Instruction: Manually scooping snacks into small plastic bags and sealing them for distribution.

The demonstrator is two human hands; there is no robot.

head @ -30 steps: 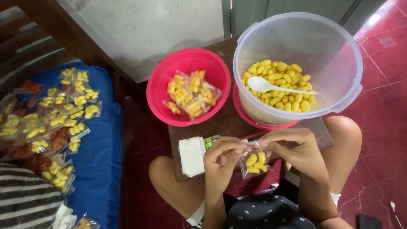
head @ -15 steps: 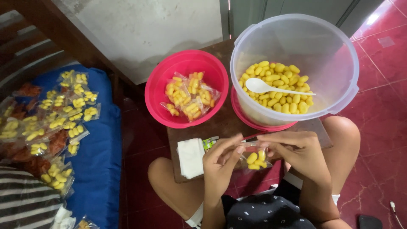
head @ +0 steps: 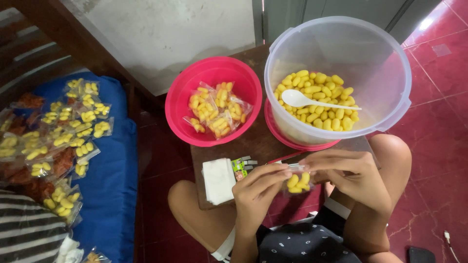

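Both hands hold one small clear bag (head: pixel 297 181) of yellow snacks, just in front of the tub (head: pixel 341 73) and over the near edge of the small wooden table (head: pixel 253 141). The left hand (head: pixel 256 190) pinches the bag's left top corner with narrow, closed fingers; the right hand (head: pixel 348 173) closes thumb and fingers on the top edge at the other side. The bag hangs between them, its mouth hidden under the fingertips (so I cannot tell whether it is sealed).

The main risk, as I judge it, is a slip: the film looks slick and the grip sits only on the thin top strip, so a loose pinch on either side could tip the bag and spill pieces onto the lap or the red floor (head: pixel 429 160) in front of the tub. Pulling the two corners apart too hard could tear the film. Squeezing lower down could crush the snacks.

Left of the tub sits a pink bowl (head: pixel 214 100) of filled bags, and a white spoon (head: pixel 312 101) lies inside the tub on the loose snacks. A careless elbow near the tub could knock it, since it stands close to the table's edge. A stack of white paper (head: pixel 218 180) lies in front of the bowl, left of the hands.
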